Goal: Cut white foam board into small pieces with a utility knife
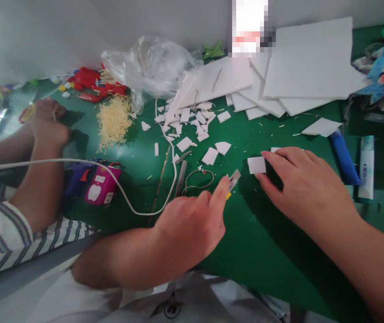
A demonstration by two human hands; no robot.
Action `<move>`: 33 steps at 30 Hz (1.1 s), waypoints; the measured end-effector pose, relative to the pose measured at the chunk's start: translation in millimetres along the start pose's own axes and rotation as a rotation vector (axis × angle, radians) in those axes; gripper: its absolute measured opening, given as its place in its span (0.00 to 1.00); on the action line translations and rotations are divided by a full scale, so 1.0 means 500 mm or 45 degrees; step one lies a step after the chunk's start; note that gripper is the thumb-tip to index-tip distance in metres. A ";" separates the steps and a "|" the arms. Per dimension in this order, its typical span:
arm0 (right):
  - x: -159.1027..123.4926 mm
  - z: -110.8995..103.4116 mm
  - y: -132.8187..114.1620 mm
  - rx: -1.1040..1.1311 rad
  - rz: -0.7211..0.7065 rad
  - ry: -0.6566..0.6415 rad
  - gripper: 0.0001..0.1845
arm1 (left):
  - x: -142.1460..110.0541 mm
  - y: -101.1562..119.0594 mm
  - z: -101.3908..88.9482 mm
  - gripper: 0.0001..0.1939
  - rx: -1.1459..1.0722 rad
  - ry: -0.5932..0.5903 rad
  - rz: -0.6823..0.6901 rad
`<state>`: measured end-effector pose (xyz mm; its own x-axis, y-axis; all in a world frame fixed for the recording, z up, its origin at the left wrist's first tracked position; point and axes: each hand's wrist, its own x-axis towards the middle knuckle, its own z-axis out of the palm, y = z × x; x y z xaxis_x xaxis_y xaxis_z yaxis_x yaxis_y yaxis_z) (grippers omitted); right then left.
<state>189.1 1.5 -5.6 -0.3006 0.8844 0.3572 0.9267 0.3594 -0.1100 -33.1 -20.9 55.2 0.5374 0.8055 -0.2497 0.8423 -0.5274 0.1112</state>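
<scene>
My left hand (195, 217) is closed around a utility knife (235, 178), index finger stretched along it toward the blade. Most of the knife's body is hidden in the palm; a bit of yellow shows below the finger. Between the thumb and fingertips of my right hand (304, 177) is a small white foam board piece (256, 165), a short gap from the blade. Another white piece (275, 149) shows partly behind the right fingers. Cut white scraps (209, 156) lie scattered beyond my left hand, near a thin cord loop (199, 185) and a grey strip (181, 177).
White foam sheets (309, 63) are stacked at the back, beside a clear plastic bag (151, 63). A white cable (138, 212) crosses the green table. Blue tube (345, 157) and glue stick (366, 168) lie right. Another person's arms (44, 152) rest left, near a magenta box (102, 185).
</scene>
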 end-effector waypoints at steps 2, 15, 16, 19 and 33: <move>0.000 0.000 -0.005 -0.023 -0.006 -0.004 0.18 | -0.009 -0.018 -0.003 0.33 0.021 0.244 -0.010; 0.006 0.002 -0.020 0.028 -0.050 -0.113 0.17 | -0.001 -0.027 0.014 0.25 0.182 0.253 0.054; 0.006 0.004 -0.019 0.041 -0.059 -0.122 0.16 | 0.000 -0.028 0.014 0.25 0.199 0.245 0.060; 0.004 0.008 -0.011 0.099 -0.081 -0.121 0.15 | 0.003 -0.029 0.016 0.25 0.217 0.272 0.070; 0.009 0.010 0.010 0.205 -0.084 -0.104 0.20 | 0.015 -0.023 0.041 0.26 0.196 0.407 0.186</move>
<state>191.4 8.9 -9.3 -0.3828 0.8762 0.2930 0.8582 0.4546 -0.2384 -39.7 -14.3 32.3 0.6579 0.7495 0.0735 0.7526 -0.6579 -0.0281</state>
